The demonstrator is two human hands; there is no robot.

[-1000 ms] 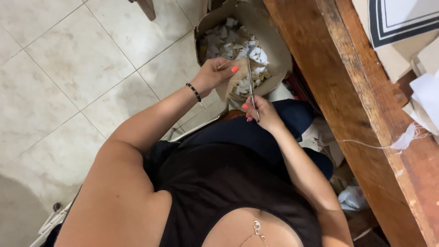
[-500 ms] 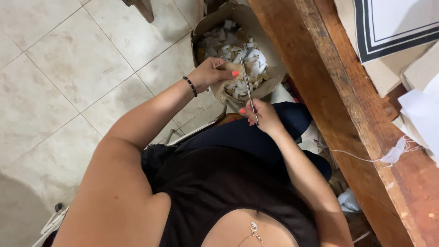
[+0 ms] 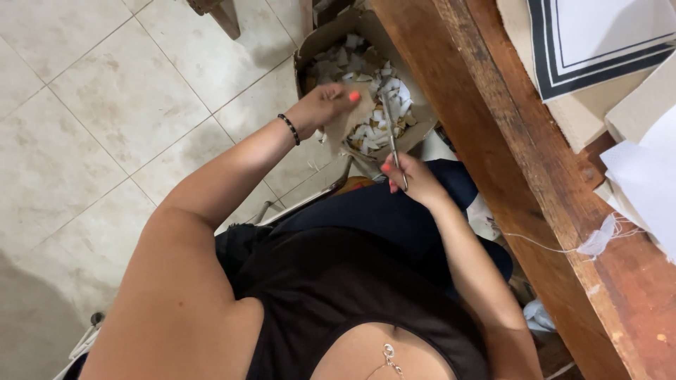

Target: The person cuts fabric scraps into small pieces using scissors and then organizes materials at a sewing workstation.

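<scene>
The right hand [image 3: 415, 179] is closed around the handles of thin, silver metal scissors [image 3: 391, 137]. The scissors are long and point up toward 12 o'clock, away from the person. Their blades meet a flat piece of brown cardboard [image 3: 350, 121]. The left hand [image 3: 325, 105], at about 10 o'clock from the right hand, pinches that cardboard piece. Just behind both hands, an open brown cardboard box [image 3: 331, 42] full of small white and brown paper scraps sits on the pale tiled floor [image 3: 105, 119]. At 3 o'clock runs the edge of the brown wooden desk [image 3: 493, 141].
</scene>
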